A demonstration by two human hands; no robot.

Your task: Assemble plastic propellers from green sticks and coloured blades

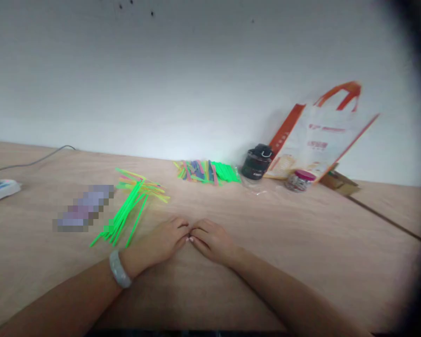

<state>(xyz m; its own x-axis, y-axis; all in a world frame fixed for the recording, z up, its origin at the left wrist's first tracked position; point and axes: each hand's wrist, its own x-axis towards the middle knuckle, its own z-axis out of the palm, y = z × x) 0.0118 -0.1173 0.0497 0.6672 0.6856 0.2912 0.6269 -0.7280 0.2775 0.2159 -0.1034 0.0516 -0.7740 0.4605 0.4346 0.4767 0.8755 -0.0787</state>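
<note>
My left hand [169, 238] rests on the wooden table [210, 299], its fingers curled and drawn together. Opposite it, my right hand [213, 239] lies with bent fingers, and the fingertips of both hands meet. Nothing shows sticking out from either hand. Left of my left hand lies a loose bunch of bright green straw-like sticks [126, 213]. Crossing behind their far end are several yellow, orange and pink straw-like sticks [157, 190]. A pale bangle [119, 270] is on my left wrist.
Along the wall lie multicoloured sticks [196, 171] and a green bundle [226, 172]. Farther right stand a black bottle [256, 163], a red-lidded jar [299, 181], a white and orange bag [312, 138] and a cardboard piece [340, 182]. A blurred flat object [86, 207] and a grey cable [31, 163] are left.
</note>
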